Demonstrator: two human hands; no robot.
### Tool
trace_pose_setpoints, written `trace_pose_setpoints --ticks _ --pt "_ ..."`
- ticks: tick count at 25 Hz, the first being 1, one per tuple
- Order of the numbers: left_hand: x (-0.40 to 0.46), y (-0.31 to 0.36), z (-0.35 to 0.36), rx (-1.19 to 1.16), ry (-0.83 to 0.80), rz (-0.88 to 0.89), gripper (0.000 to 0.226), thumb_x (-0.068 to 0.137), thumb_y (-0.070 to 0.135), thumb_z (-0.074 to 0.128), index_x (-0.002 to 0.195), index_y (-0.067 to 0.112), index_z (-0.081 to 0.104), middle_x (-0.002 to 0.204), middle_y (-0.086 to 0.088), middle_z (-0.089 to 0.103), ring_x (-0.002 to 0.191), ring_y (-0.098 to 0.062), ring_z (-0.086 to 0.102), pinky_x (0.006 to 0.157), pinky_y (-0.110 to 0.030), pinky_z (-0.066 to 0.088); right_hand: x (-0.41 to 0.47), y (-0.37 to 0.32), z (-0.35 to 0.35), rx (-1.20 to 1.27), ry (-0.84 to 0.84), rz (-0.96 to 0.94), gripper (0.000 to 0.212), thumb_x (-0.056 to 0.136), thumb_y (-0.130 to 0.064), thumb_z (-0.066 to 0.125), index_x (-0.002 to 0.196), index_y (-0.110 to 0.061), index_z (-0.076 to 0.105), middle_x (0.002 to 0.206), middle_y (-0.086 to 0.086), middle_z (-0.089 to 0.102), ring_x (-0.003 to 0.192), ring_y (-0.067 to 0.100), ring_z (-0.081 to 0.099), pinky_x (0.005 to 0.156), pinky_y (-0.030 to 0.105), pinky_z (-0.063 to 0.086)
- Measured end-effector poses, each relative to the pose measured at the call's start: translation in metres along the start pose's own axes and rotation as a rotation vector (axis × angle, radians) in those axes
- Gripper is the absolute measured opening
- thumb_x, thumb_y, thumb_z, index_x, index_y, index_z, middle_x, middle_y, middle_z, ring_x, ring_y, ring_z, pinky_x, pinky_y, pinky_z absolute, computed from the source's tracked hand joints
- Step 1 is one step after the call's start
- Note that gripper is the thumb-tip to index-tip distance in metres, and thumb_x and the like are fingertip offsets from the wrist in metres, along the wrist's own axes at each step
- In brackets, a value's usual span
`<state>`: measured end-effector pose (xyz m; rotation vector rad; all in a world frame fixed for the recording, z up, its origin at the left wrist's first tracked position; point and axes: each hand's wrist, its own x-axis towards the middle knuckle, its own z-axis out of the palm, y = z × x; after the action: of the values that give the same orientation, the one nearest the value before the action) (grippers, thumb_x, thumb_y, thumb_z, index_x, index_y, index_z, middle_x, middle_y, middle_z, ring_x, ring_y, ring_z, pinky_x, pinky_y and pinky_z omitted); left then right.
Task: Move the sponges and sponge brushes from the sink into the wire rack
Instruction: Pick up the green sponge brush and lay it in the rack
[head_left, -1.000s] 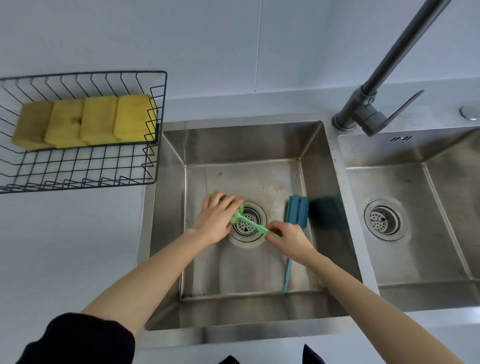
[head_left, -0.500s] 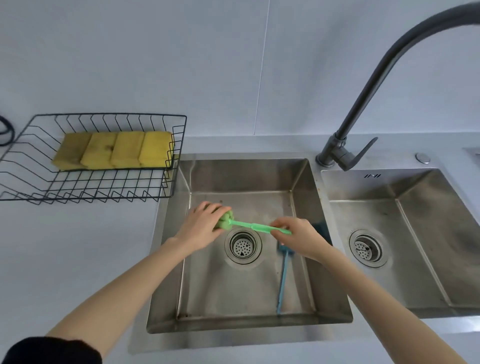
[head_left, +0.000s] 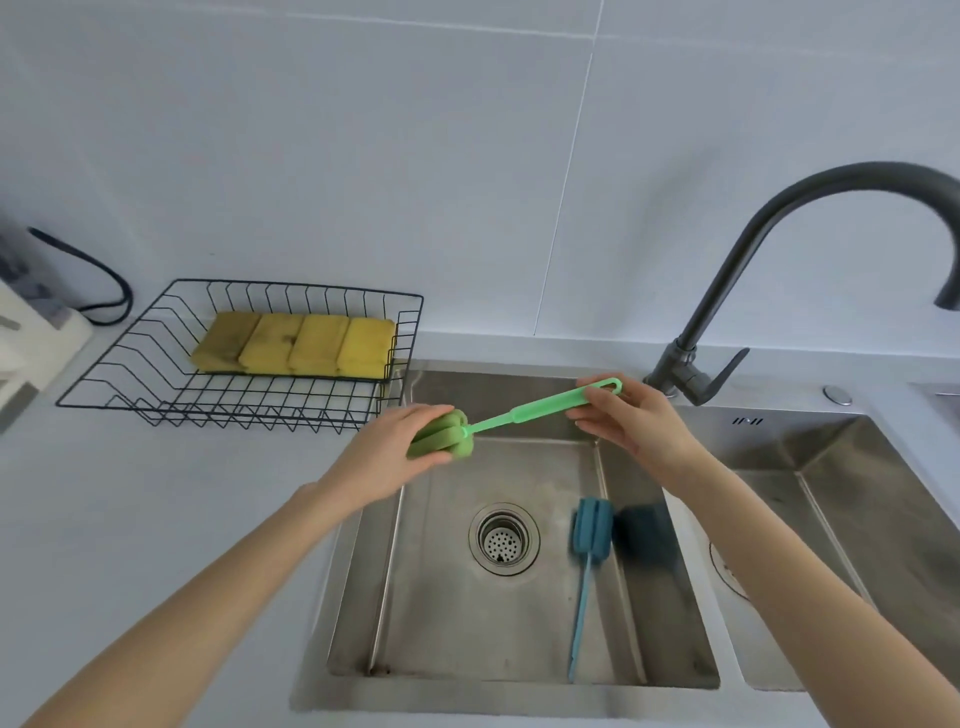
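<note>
I hold a green sponge brush (head_left: 524, 414) in the air over the far left corner of the left sink basin (head_left: 441, 571). My left hand (head_left: 400, 454) grips its foam head and my right hand (head_left: 628, 421) pinches the far end of its handle. A blue sponge brush (head_left: 589, 535) lies on the basin floor right of the drain, its handle pointing toward me. The black wire rack (head_left: 171, 400) stands on the counter left of the sink, with several yellow sponges (head_left: 296, 345) in a row at its back.
A dark curved faucet (head_left: 769, 249) rises behind the divider between the left basin and the right basin (head_left: 841, 519). A black cable (head_left: 98, 275) and a pale appliance (head_left: 31, 332) sit at the far left. White counter lies in front of the rack.
Both hands have lifted the green sponge brush from the basin floor near the drain up and toward the rack. The blue brush has stayed where it was.
</note>
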<state>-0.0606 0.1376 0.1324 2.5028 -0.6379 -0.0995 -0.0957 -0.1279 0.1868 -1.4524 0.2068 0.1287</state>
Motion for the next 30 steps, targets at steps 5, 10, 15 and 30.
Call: trace_pose_setpoints --ticks 5,10,15,30 --pt "-0.006 -0.016 -0.034 -0.035 0.102 -0.034 0.052 0.082 0.029 0.06 0.131 0.022 0.043 0.132 -0.002 0.049 0.116 -0.018 0.045 0.094 -0.026 0.031 0.016 -0.018 0.028 0.061 -0.056 -0.032 0.017 0.093 -0.007 0.047 0.09 -0.011 0.063 0.088 0.009 0.067 0.065 0.006 0.072 0.069 0.017 0.059" --pt "-0.008 -0.04 -0.055 -0.004 0.168 -0.099 0.045 0.082 0.026 0.06 0.125 0.02 0.049 0.12 -0.002 0.049 0.099 -0.014 0.048 0.083 -0.026 0.038 0.041 -0.026 0.058 0.037 -0.094 -0.003 0.02 0.096 -0.013 0.044 0.089 -0.013 0.063 0.09 0.007 0.067 0.067 0.005 0.072 0.071 0.016 0.058" --pt "0.006 -0.063 -0.066 0.074 0.262 -0.176 0.042 0.082 0.024 0.061 0.122 0.018 0.051 0.117 -0.006 0.055 0.107 -0.024 0.049 0.086 -0.034 0.04 0.07 -0.028 0.084 -0.044 -0.018 -0.011 0.017 0.094 -0.009 0.047 0.097 -0.006 0.063 0.086 0.003 0.065 0.076 0.01 0.067 0.07 0.014 0.056" --pt "0.066 -0.132 -0.04 0.082 0.165 -0.397 0.032 0.078 0.024 0.065 0.106 0.012 0.055 0.11 -0.007 0.059 0.094 -0.022 0.056 0.073 -0.034 0.046 0.168 0.003 0.119 -0.223 0.06 0.04 0.02 0.092 -0.004 0.048 0.106 0.0 0.062 0.08 0.004 0.063 0.071 0.008 0.064 0.063 0.012 0.055"
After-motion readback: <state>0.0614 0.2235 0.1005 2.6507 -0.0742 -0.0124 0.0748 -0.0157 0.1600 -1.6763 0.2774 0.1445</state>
